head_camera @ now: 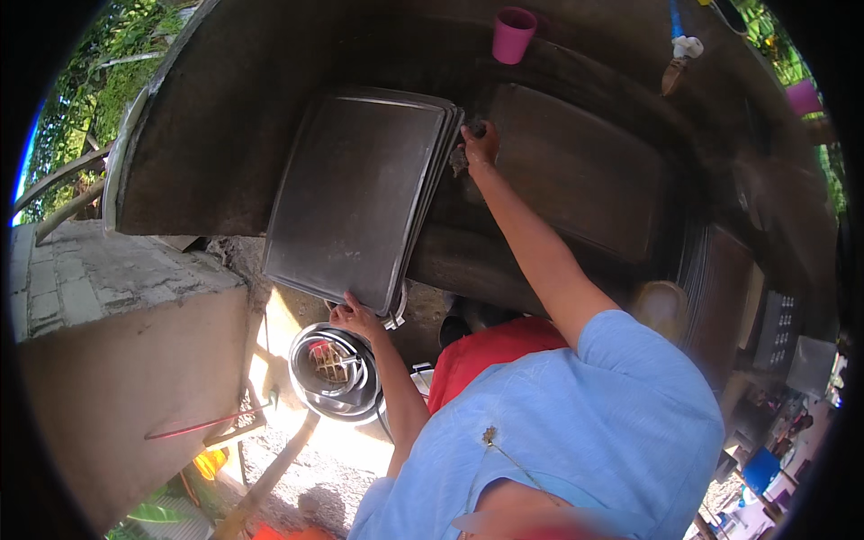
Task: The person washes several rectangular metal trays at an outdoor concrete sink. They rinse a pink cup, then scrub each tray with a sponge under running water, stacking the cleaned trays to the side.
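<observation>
A stack of dark metal baking trays [358,196] lies at a slant on a wet, dark concrete slab [209,148], its near end jutting past the slab's front edge. At that near edge my left hand [356,317] grips the trays, one finger over the top rim. My right hand [482,143] is beside the stack's far right corner and holds a dark, frayed scouring pad [459,162]. To the right of it, another flat tray [574,169] lies on the slab.
A pink plastic cup [514,37] stands at the back. A tap [675,71] with a blue hose is at the upper right. More trays [719,297] stand on edge at the right. Nested metal pots [334,371] sit below my left hand, near a plastered block wall [135,351].
</observation>
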Demonstrator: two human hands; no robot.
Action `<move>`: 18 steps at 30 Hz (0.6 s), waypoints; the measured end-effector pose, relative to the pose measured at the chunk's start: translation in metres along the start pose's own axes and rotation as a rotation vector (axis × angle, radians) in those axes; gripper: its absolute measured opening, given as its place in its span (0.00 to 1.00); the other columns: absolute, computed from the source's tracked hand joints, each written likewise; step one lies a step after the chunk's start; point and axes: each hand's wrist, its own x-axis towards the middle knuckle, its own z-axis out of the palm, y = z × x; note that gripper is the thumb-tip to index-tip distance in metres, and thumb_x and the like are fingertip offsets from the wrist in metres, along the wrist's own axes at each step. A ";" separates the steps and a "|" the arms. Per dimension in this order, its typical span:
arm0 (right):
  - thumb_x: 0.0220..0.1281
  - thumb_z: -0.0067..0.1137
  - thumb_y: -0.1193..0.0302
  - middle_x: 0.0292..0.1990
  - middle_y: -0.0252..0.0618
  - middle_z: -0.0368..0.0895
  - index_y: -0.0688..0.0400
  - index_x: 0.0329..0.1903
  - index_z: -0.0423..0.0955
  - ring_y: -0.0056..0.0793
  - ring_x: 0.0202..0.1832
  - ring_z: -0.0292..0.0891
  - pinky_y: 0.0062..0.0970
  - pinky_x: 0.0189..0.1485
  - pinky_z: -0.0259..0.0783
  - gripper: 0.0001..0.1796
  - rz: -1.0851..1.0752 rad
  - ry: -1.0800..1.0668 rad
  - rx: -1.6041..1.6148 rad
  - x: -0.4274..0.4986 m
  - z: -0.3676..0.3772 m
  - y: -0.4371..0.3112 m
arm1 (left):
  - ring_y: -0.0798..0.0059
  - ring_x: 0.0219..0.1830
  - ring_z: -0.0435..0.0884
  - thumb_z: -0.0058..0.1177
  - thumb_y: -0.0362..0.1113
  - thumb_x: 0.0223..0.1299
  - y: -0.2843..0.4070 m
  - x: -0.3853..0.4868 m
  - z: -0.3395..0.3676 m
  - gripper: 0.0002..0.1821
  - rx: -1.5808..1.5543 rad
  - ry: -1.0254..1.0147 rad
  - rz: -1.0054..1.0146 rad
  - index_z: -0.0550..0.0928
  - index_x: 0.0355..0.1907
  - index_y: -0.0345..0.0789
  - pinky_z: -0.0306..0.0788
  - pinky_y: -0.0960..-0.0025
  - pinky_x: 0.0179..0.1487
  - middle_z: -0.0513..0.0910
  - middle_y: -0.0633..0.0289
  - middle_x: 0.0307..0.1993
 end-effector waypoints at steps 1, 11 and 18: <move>0.48 0.65 0.71 0.38 0.44 0.77 0.58 0.46 0.71 0.35 0.38 0.76 0.31 0.31 0.74 0.20 -0.094 0.061 -0.146 -0.004 -0.010 -0.005 | 0.56 0.43 0.66 0.55 0.55 0.54 0.007 0.002 -0.003 0.28 0.114 0.009 0.032 0.73 0.25 0.27 0.61 0.55 0.48 0.65 0.50 0.38; 0.46 0.64 0.68 0.40 0.38 0.76 0.49 0.45 0.74 0.41 0.40 0.75 0.38 0.40 0.72 0.19 -0.455 0.170 -0.892 -0.033 -0.185 -0.027 | 0.60 0.36 0.79 0.52 0.29 0.55 0.232 -0.055 0.102 0.12 -0.391 -0.798 0.552 0.76 0.43 0.29 0.72 0.63 0.43 0.79 0.52 0.35; 0.54 0.57 0.62 0.55 0.46 0.65 0.52 0.54 0.68 0.50 0.56 0.64 0.46 0.54 0.63 0.24 -0.222 0.643 -1.261 0.007 -0.415 0.023 | 0.49 0.43 0.77 0.55 0.34 0.52 0.257 -0.111 0.199 0.14 0.286 -0.951 0.879 0.77 0.42 0.31 0.73 0.55 0.45 0.76 0.48 0.42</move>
